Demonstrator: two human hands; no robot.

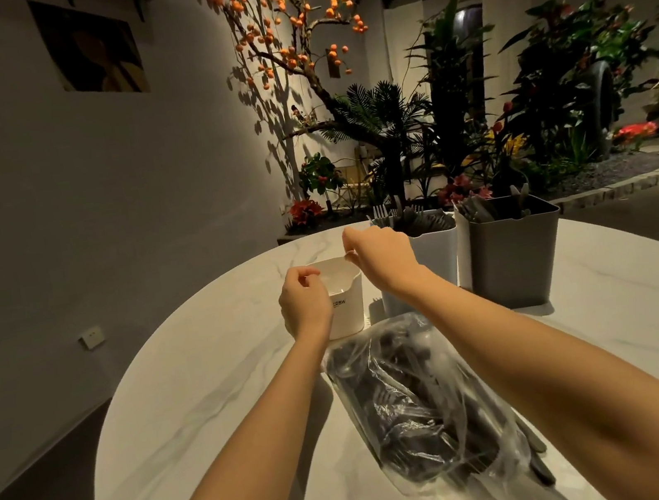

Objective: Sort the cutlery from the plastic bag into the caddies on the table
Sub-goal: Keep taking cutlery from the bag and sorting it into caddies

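Both hands sit over the small white caddy [343,304], left hand [304,297] loosely curled, right hand [381,256] maybe pinching something tiny (can't tell), so I'd steady the rim, then go back to the plastic bag [427,403] on the table [196,403].

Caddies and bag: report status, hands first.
Left hand and right hand curled over white caddy, grip unclear. Bag still full of cutlery, lying near. Two far caddies loaded. Nothing in the way.

bare table [196,403] left, bag [422,400] centre, caddies [511,254] blocking right-rear
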